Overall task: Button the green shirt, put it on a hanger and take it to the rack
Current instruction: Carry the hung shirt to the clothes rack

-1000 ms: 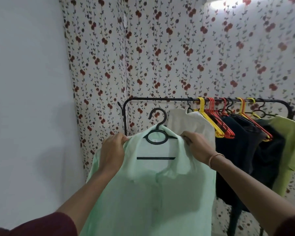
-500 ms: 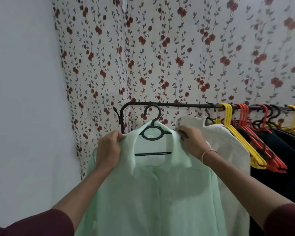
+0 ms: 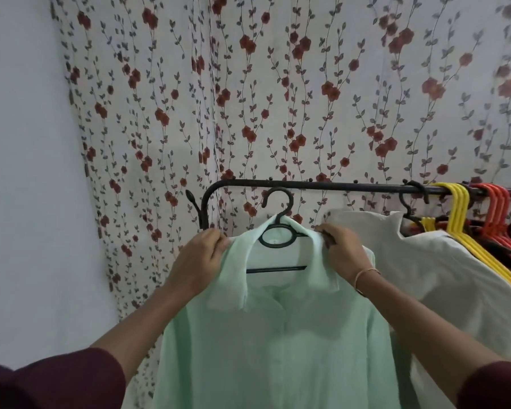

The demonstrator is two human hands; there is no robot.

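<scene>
The pale green shirt (image 3: 278,343) hangs buttoned on a black hanger (image 3: 278,240) held up in front of me. My left hand (image 3: 198,261) grips the shirt's left shoulder by the collar. My right hand (image 3: 341,252) grips the right shoulder at the collar. The hanger's hook (image 3: 279,199) sits just below the black rack bar (image 3: 307,184), near the bar's left end, and does not rest on it.
A cream shirt (image 3: 443,273) hangs on the rack just right of my hands, followed by yellow hangers (image 3: 457,208) and orange hangers (image 3: 497,208) with dark clothes. The rack's left post (image 3: 204,214) stands by a floral curtain. A plain wall lies left.
I have come closer to the rack and the view has shifted left. The hanger's hook has risen from well below the bar to just under it. Both hands keep their hold.
</scene>
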